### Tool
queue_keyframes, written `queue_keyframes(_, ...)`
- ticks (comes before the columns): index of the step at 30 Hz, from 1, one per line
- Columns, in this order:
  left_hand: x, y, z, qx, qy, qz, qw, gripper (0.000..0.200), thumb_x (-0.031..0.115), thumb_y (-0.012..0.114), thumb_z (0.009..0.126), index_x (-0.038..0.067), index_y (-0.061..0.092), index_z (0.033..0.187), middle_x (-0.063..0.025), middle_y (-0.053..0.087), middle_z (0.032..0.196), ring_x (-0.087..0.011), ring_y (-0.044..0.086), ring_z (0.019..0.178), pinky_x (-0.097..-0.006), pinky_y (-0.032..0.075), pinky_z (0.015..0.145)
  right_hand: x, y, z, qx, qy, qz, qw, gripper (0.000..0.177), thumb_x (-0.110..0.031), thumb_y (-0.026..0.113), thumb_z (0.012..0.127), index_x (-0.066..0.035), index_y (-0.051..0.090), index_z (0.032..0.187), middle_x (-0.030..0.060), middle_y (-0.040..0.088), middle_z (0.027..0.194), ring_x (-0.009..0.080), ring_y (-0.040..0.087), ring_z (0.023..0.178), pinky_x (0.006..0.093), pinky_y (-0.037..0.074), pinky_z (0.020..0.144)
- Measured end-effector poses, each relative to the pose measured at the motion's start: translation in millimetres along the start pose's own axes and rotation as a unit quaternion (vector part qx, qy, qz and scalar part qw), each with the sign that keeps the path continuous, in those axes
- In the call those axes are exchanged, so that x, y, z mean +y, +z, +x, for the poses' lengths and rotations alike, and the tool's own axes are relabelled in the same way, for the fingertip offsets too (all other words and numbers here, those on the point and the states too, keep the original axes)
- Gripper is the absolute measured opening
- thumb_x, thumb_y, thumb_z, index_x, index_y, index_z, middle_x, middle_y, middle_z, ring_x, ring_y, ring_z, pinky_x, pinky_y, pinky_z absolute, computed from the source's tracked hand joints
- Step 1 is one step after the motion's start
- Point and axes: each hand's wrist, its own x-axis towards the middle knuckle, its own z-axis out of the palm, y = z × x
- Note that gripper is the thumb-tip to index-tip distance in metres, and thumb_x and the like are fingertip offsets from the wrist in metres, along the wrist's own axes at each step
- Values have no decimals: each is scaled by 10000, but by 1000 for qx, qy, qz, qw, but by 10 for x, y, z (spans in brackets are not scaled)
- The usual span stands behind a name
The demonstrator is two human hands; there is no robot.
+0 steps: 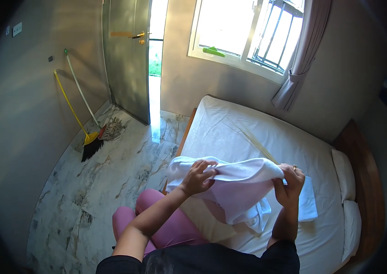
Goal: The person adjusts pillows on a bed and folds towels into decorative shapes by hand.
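A white cloth (243,192), possibly a towel or garment, is held up over the bed, its upper edge loosely spread and its lower part hanging in folds. My left hand (197,177) has curled fingers at the cloth's upper edge, left of its middle, and appears to pinch it. At the other end, my right hand (290,182) grips a corner between thumb and fingers; a ring shows on one finger. Beside my right forearm, a folded white cloth (308,201) lies on the bed. Part of the mattress is hidden behind the raised cloth.
I sit on the edge of a bed (230,123) with a white sheet, pillows (351,228) and a wooden headboard (370,192). A broom (94,147) and mop (111,130) lean at the left wall. The door (129,59) is ajar; a green object (213,51) rests at the window.
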Motion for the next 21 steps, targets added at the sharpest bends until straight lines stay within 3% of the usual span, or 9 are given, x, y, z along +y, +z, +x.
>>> queue_keyframes(4,-197,162,-371,-70,-25,29,997,171,137,678,663,96,633,823,-74,581,1032,-269,560,949,-410,434,857,51,-144,-104,95,23,-42,994,170,-138,598,690,12,586,770,134,602,674,251,577,565,308,424,547)
queue_keyframes(8,-396,345,-849,-170,-167,72,968,135,189,670,694,122,676,811,-59,601,948,-275,586,905,-406,433,823,211,-242,-161,133,82,-75,985,215,-189,554,801,23,589,817,106,580,686,195,558,603,296,404,554)
queue_keyframes(9,-466,382,-979,-178,-199,62,962,132,222,644,728,131,688,813,-60,608,915,-267,593,912,-400,434,817,237,-254,-134,127,73,-84,986,244,-214,528,874,21,586,844,73,563,694,137,525,624,273,394,566)
queue_keyframes(12,-633,380,-1130,-210,-250,131,936,158,256,624,738,144,696,822,-77,616,893,-271,606,879,-411,451,794,394,-199,-153,183,150,-57,970,237,-212,553,866,20,576,823,106,557,669,189,520,609,298,392,576)
queue_keyframes(15,-1046,273,-936,-95,-228,266,932,182,237,576,744,76,625,812,-149,612,781,-318,618,670,-435,487,630,578,-221,-207,260,190,27,946,278,-257,509,935,3,556,849,54,562,742,124,475,649,242,381,620)
queue_keyframes(16,-1082,103,-648,-55,-292,290,910,187,225,567,755,56,598,829,-154,597,748,-323,607,672,-449,467,649,667,-248,-256,297,211,62,929,286,-267,499,946,-3,553,850,45,566,758,114,468,650,231,377,625)
queue_keyframes(17,-1235,-55,-449,-1,-254,269,929,166,213,565,764,64,598,828,-135,589,746,-326,595,708,-458,439,681,781,-340,-371,301,228,105,920,275,-293,471,968,-38,572,948,29,581,823,65,528,760,229,437,636)
queue_keyframes(20,-1046,-629,369,100,-210,220,947,125,151,558,750,42,593,801,-131,598,833,-326,580,787,-442,417,731,665,-565,-367,435,295,196,828,335,-353,455,962,-40,565,1002,55,593,836,132,582,826,285,511,671)
queue_keyframes(21,-956,-714,524,127,-171,200,956,122,135,552,759,38,607,809,-126,619,879,-314,585,838,-430,411,785,553,-628,-353,457,317,158,816,371,-385,456,953,-33,556,1010,58,588,849,145,587,805,309,522,674)
